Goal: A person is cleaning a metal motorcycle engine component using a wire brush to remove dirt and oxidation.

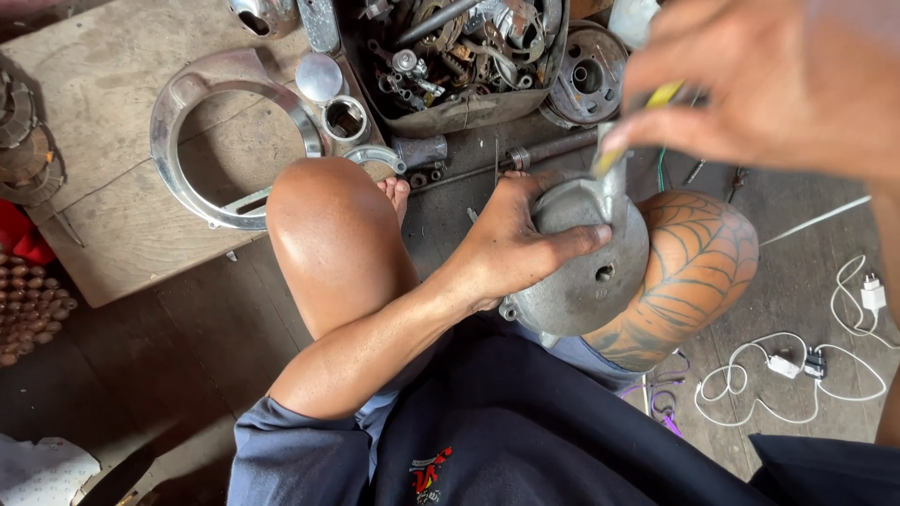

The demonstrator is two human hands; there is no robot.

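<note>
My left hand (pixel 514 245) grips a round grey metal engine cover (pixel 586 267) and holds it against my right knee (pixel 698 262), thumb across its face. My right hand (pixel 759 89), blurred and close to the camera at the upper right, pinches a thin tool with a yellow handle (pixel 647 117) whose tip meets the top of the cover. My left knee (pixel 333 234) is raised beside them.
A chrome ring-shaped housing (pixel 202 112) lies on a wooden board (pixel 103 197) at the upper left. A dark tray (pixel 459 108) full of metal parts sits at the top centre, a round hub (pixel 589 75) beside it. White charger cables (pixel 806 365) lie on the floor at the right.
</note>
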